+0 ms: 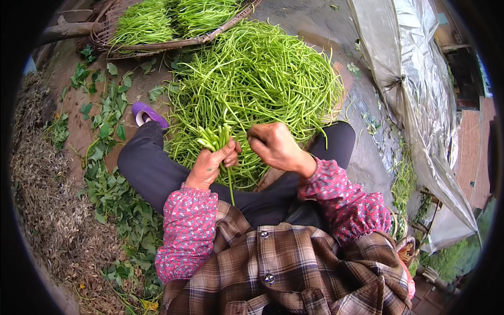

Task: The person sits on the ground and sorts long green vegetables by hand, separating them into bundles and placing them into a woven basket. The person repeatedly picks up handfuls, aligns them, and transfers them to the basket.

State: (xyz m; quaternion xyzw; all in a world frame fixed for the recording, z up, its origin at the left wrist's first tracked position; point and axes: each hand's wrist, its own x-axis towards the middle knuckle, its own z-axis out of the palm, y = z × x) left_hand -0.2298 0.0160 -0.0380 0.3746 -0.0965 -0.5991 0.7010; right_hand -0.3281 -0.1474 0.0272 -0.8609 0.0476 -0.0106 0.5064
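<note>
My left hand point(214, 163) grips a small bunch of green leaf stalks point(214, 138), their cut ends pointing up and away from me. One long stalk hangs below that fist towards my lap. Close by on the right, my right hand point(271, 145) is curled into a fist, knuckles up. A thin green stalk point(241, 134) runs between the bunch and its fingers; the fingertips themselves are hidden. Beyond both hands a large loose heap of long green stalks point(260, 78) spreads between my legs, over what looks like a flat board on the ground.
A shallow woven basket point(197, 40) holds neat bundles of green stalks point(145, 23) at the far left. Cut green leaves point(114, 189) and dry plant litter point(67, 220) cover the ground on my left. Translucent plastic sheeting point(417, 98) hangs at the right. My purple shoe point(151, 114) rests beside the heap.
</note>
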